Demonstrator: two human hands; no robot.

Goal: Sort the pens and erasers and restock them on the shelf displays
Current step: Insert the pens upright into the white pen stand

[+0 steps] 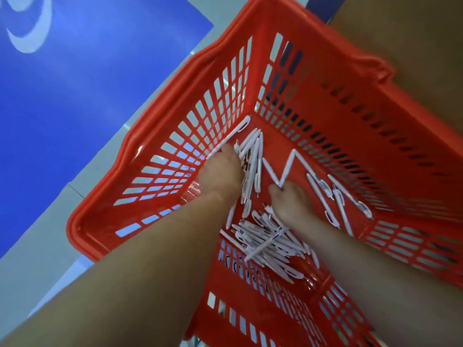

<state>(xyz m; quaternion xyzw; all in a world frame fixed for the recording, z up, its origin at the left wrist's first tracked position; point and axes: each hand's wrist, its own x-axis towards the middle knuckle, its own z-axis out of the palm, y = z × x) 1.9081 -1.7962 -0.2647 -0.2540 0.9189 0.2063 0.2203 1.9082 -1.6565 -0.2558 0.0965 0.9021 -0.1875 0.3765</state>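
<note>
Red basket (300,26) holds loose white pens (265,244); left hand (220,172) and right hand (290,200) reach among them, whether either grasps any I cannot tell

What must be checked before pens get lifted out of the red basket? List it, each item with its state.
1. Both hands inside the red slotted plastic basket: ok.
2. Left hand on the white plastic pens by the side wall: ok.
3. Right hand at the loose pens mid-floor: ok.
4. Firm hold on any pen: cannot tell, fingers hidden.
5. Pens gathered in one bundle: not ok, scattered in several heaps.
6. Erasers in the basket: cannot tell, none shows.
</note>
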